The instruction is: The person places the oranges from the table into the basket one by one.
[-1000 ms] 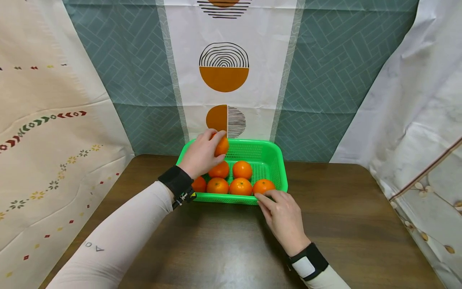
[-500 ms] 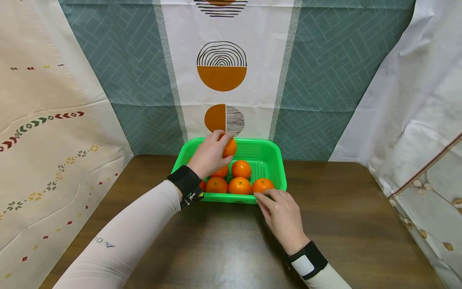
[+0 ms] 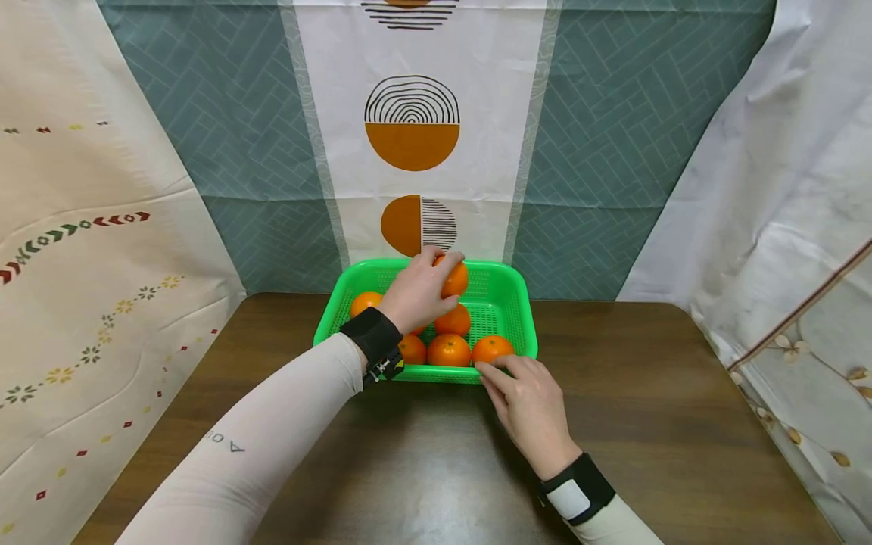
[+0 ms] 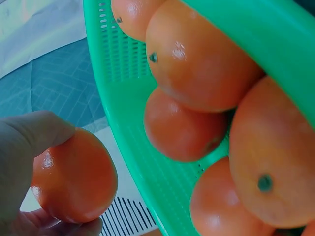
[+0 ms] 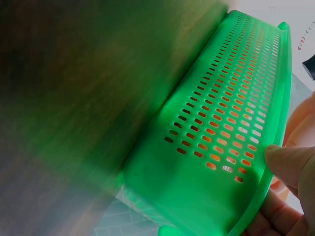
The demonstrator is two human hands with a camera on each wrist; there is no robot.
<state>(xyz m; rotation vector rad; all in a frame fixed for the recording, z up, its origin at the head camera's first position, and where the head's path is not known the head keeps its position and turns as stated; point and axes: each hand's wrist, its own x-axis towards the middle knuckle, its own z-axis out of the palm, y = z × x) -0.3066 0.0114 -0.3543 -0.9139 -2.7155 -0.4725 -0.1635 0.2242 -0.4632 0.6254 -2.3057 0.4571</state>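
Note:
My left hand (image 3: 417, 294) grips an orange (image 3: 455, 279) above the back half of a green plastic basket (image 3: 436, 375). In the left wrist view that orange (image 4: 78, 179) sits between thumb and fingers, apart from the other fruit. Several more oranges (image 3: 449, 350) lie in the basket, in a front row and behind it; my left hand and wrist hide some of them. At the basket's front right corner, my right hand (image 3: 530, 412) pinches the rim. The right wrist view shows the thumb (image 5: 285, 160) outside the rim and fingers on the inner side.
The basket stands on a brown wooden table (image 3: 654, 409), near its back edge. Behind hangs a teal and white patterned cloth (image 3: 599, 151). Pale patterned cloths flank the table on the left (image 3: 102, 250) and right (image 3: 783, 227). Black bands circle both wrists.
My left hand has moved rightward over the basket with the orange in its grip, uncovering an orange at the back left. The right hand has stayed at the rim. The head view has shifted slightly.

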